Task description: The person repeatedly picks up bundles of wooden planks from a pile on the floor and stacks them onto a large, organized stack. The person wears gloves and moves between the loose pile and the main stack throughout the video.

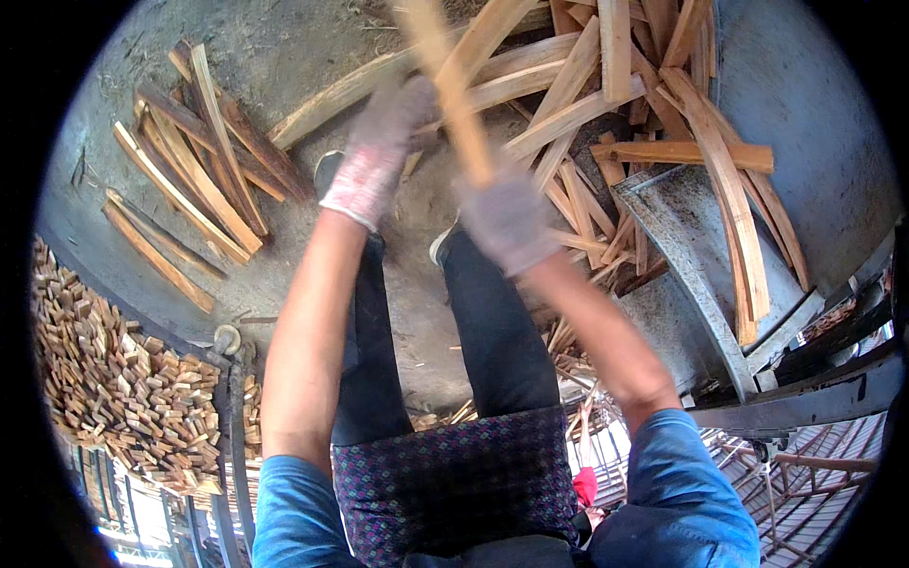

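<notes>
In a light work glove, my right hand [508, 220] is closed around the lower end of a pale wooden stick [453, 99]. The stick slants up and away past the top edge, smeared by motion, so its far end is out of sight. My left hand [390, 133], in a pale glove with a reddish patch, reaches forward beside the stick. Blur hides its fingers, and I cannot tell whether it grips anything. A long curved wood strip [331, 102] passes just behind and left of it.
A heap of split wood strips [568, 104] lies ahead and right, some leaning over a grey metal sheet [668, 227]. At the left is a smaller bundle of strips [194, 161]. Many stacked short wood pieces [123, 379] stand at the lower left. My legs extend over the dusty floor [417, 312].
</notes>
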Demonstrator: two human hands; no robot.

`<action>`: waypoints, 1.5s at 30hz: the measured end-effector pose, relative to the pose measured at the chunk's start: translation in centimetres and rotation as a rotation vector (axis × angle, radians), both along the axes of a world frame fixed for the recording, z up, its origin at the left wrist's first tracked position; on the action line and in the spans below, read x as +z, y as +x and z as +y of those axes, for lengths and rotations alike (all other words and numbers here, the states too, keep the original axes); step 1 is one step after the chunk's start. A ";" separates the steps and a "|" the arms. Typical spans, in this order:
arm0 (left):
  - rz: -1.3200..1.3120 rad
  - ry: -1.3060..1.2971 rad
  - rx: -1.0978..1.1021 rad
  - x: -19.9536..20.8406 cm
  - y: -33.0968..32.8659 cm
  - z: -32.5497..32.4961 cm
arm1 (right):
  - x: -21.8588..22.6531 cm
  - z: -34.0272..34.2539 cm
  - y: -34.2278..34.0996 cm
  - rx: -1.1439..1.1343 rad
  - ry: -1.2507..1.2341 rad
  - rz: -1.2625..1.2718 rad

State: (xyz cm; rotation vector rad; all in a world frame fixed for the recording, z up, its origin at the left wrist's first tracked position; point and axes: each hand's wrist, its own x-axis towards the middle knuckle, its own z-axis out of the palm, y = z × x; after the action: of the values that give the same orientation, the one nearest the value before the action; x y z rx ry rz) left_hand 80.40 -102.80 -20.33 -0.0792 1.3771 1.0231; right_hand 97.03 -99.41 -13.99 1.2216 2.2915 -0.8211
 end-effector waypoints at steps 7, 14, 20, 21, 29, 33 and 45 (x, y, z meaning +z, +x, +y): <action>0.592 -0.518 -0.275 -1.2 -15.1 -10.3 | -4.3 2.6 3.8 -0.605 -0.450 0.019; 1.035 -0.066 -0.958 -6.4 -11.0 -10.9 | -15.7 6.8 20.1 -1.181 -0.365 -0.200; 0.849 0.458 -0.888 -15.9 1.0 -0.5 | -21.3 3.4 22.8 -1.330 -0.200 0.206; 0.763 0.368 -1.028 -16.5 2.3 1.2 | -21.3 3.4 23.3 -1.225 -0.158 0.117; 0.371 0.240 -1.082 -20.3 7.0 3.8 | -22.5 1.9 18.9 -1.348 -0.489 0.469; 0.240 0.293 -1.112 -17.0 10.4 2.2 | -20.8 1.5 16.1 -0.328 -0.113 0.151; -0.090 -0.081 -0.478 7.1 5.8 -9.8 | 2.0 -7.0 2.8 -1.477 -0.773 0.264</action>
State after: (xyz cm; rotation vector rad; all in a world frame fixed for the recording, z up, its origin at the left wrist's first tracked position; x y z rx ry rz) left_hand 86.20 -112.60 -13.21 0.1383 1.2727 0.5583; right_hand 99.85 -106.43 -12.01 2.2775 0.5762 -2.0888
